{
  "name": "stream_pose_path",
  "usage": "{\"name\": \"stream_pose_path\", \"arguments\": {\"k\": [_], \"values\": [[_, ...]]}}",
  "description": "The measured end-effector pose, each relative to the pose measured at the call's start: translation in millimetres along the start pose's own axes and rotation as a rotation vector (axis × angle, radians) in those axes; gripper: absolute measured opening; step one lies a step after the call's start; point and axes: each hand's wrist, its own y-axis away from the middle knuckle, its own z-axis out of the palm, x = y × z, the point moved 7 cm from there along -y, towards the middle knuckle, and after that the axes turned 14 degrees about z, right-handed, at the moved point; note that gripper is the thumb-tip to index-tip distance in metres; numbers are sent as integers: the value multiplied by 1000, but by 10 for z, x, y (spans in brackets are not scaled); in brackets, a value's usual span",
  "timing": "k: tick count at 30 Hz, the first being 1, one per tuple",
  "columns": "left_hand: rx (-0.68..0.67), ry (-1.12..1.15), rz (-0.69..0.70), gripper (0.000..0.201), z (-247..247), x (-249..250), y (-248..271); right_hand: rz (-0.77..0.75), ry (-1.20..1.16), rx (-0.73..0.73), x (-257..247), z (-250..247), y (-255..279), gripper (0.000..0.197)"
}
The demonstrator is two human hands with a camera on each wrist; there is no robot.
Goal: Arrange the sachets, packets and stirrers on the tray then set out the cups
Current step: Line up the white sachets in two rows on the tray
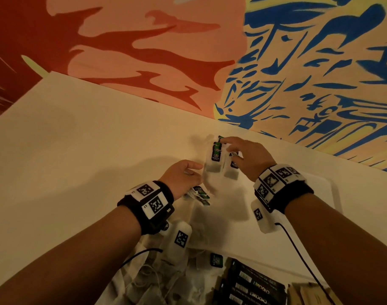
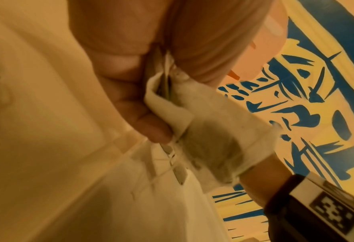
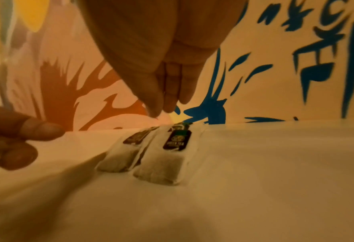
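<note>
Two green-labelled tea bags lie side by side on the white tray, directly under the fingertips of the right hand. That hand hovers with its fingers straight and pointing down, gripping nothing; the head view suggests the fingertips touch the far end of the bags, but the wrist view leaves a small gap unclear. The left hand, just beside the bags on their left, has its fingers curled around a small bunch of further tea bags, with labels and strings trailing below the palm.

To do this step well, the right hand probably should nudge the laid bags so their edges stay parallel and labels face up, then take one bag at a time from the left hand's bunch and set it next in the row. The strings look likely to tangle, so drawing each bag out slowly seems wise.

Nearer the body than both hands lie a loose heap of more tea bags and dark packets printed CHOCMET. No cups or stirrers are visible. The white surface meets a wall mural painted in red, orange, yellow and blue.
</note>
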Motion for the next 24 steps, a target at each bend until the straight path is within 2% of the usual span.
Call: {"name": "stream_pose_path", "arguments": {"k": [3, 5, 8, 10, 17, 24], "values": [[5, -4, 4, 26, -10, -2, -10, 84, -87, 153, 193, -117, 76, 30], [0, -8, 7, 25, 2, -8, -3, 196, -78, 136, 368, -73, 129, 16], [-15, -12, 6, 24, 47, -15, 20, 415, -109, -11, 627, 149, 192, 26], [-22, -23, 3, 24, 74, -15, 30, 489, -162, -61, 701, 273, 209, 36], [-26, -22, -14, 24, 89, -6, 12, 511, -349, -13, 690, 320, 164, 35], [1, 3, -54, 17, 112, -17, -4, 499, -350, 2, 654, 339, 149, 36]]}}
